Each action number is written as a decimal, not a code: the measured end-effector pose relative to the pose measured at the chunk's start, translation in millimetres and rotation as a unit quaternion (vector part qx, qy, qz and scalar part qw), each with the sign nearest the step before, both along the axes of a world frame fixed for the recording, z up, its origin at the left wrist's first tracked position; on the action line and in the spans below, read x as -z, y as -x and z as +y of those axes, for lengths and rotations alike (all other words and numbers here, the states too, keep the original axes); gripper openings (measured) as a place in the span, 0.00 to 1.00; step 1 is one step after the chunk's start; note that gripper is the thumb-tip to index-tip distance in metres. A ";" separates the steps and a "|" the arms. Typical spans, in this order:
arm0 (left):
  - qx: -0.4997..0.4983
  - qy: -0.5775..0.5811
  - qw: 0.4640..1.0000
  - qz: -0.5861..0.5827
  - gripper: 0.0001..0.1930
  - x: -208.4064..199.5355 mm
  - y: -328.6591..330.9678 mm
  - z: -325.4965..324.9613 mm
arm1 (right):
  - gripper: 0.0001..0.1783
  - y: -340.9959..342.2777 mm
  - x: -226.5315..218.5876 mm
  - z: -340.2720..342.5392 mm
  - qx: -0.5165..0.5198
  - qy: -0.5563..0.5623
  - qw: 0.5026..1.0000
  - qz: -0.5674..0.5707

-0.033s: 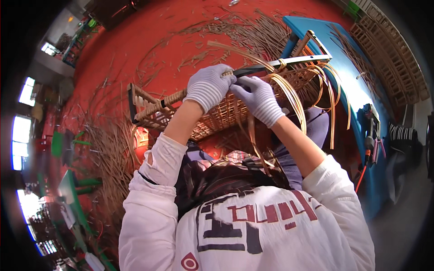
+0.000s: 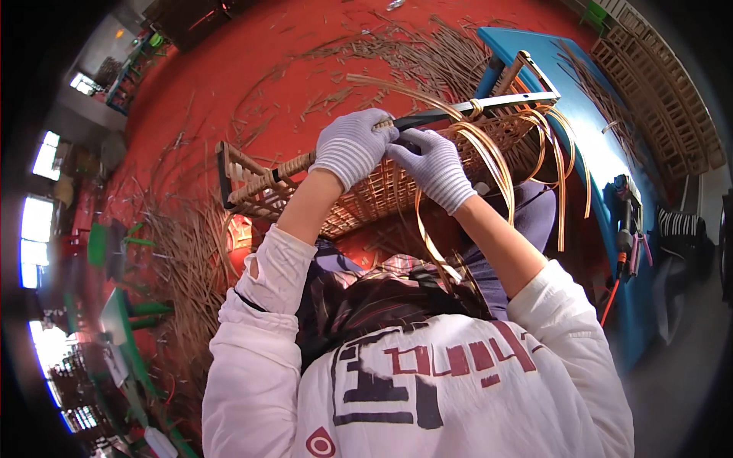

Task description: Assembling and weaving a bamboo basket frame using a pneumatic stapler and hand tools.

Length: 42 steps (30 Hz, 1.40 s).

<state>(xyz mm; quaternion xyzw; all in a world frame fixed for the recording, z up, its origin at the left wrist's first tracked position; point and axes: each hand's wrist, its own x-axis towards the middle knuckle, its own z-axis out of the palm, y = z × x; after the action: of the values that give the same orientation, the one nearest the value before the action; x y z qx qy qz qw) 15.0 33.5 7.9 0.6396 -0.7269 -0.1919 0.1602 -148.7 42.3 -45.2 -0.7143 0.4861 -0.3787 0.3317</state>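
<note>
A woven rattan frame (image 2: pixel 366 195) lies across my lap, its long rail partly wrapped in cane. My left hand (image 2: pixel 351 145), in a pale knit glove, is closed around the wrapped part of the rail (image 2: pixel 286 169). Right beside it, my gloved right hand (image 2: pixel 435 166) pinches a flat cane strip (image 2: pixel 427 229) against the dark bare part of the rail (image 2: pixel 489 103). Several loose cane strips (image 2: pixel 561 160) loop off the frame's right end and hang down.
Cane scraps (image 2: pixel 183 252) litter the red floor (image 2: pixel 229 84) to the left and ahead. A blue table (image 2: pixel 603 153) stands at the right with a power drill (image 2: pixel 626 210) on it. Wooden lattice frames (image 2: pixel 664 76) are stacked at the far right. Green stools (image 2: pixel 122 244) stand at the left.
</note>
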 end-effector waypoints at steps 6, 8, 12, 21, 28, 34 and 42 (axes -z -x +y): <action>0.020 0.008 1.000 -0.004 0.18 0.2 -0.5 0.9 | 0.18 20.8 -16.2 -8.8 -0.039 -0.240 0.959 -0.148; 0.032 -0.002 0.999 0.012 0.18 0.7 -3.2 4.3 | 0.18 34.1 -17.3 -11.2 -0.058 -0.289 0.944 -0.150; 0.045 0.082 0.996 -0.012 0.16 5.7 -1.8 10.1 | 0.13 51.9 -42.0 -7.4 -0.105 -0.291 0.925 -0.222; 0.023 0.235 0.968 -0.080 0.16 23.3 14.2 9.9 | 0.15 57.6 -43.7 -22.4 -0.110 -0.225 0.893 -0.374; 0.020 0.214 0.968 -0.129 0.17 24.5 9.4 6.6 | 0.09 30.4 -49.4 -38.2 -0.145 0.166 0.975 -0.027; 0.001 0.307 0.947 -0.093 0.17 34.4 17.0 14.4 | 0.15 7.7 -50.5 -74.5 -0.097 0.069 0.985 0.128; -0.038 0.351 0.935 -0.023 0.20 46.7 15.1 6.2 | 0.21 -9.8 -54.8 -101.3 -0.104 0.014 0.963 0.250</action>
<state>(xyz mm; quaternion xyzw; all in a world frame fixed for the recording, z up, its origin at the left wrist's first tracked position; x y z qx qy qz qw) -0.2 39.7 -38.8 0.5738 -0.7267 0.0968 0.3652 -138.9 -59.0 9.6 -0.8376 0.4710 -0.1582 0.2272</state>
